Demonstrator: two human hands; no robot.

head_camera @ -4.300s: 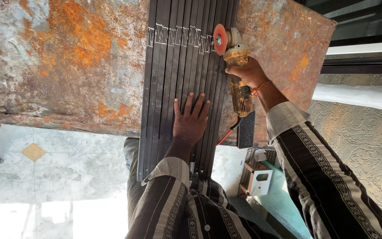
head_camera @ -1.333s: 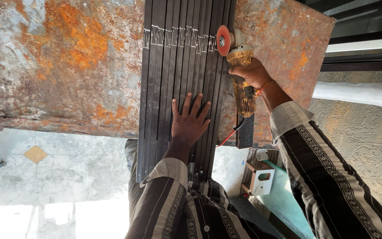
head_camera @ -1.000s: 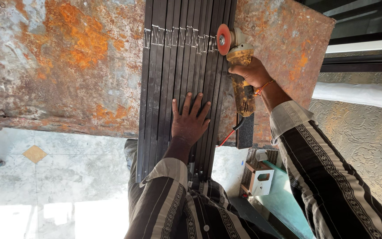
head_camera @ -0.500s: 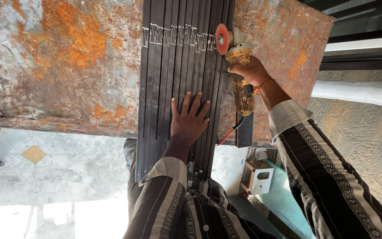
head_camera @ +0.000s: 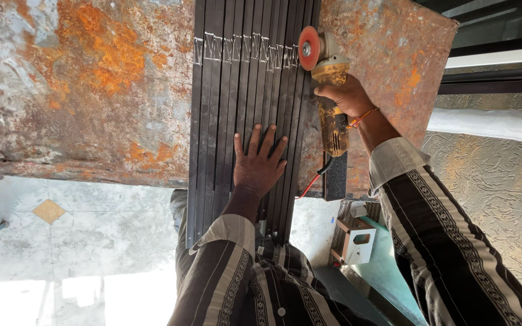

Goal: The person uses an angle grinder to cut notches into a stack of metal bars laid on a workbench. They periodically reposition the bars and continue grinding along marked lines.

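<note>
Left hand lies flat, fingers spread, on black metal strips; at its two o'clock, right hand grips the angle grinder.

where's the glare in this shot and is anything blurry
Head view: the floor at lower left is blown out white by sunlight; the rusty table, dark metal strips, left hand and the angle grinder in the right hand are sharp and evenly lit.
</note>
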